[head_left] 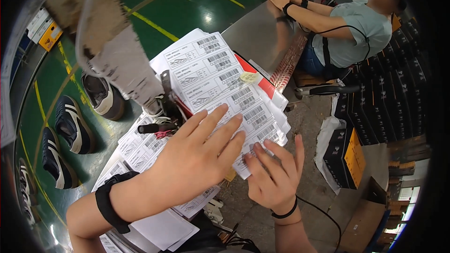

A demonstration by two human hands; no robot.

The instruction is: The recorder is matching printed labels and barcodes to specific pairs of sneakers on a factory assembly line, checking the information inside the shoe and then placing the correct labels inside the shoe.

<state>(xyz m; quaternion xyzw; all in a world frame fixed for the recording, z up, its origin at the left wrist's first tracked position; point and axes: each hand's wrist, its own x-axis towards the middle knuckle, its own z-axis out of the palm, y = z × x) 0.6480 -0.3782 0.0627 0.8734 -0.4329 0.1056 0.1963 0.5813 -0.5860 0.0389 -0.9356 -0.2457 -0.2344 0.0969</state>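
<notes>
My left hand (199,152) lies flat, fingers spread, on a stack of white label sheets (215,72) printed with barcodes. My right hand (274,173) touches the stack's lower right corner, its fingers apart on the edge of the top sheet. More label sheets (140,147) lie below and to the left, under my left forearm. A small round yellowish sticker (249,77) sits on the top sheet. Both my wrists wear black bands.
A black metal tool with a handle (161,112) stands at the left edge of the sheets. Several dark sneakers (72,124) rest on the green belt at left. Another person (349,28) sits at a metal table (255,33) beyond. Black shoe boxes (393,98) are stacked at right.
</notes>
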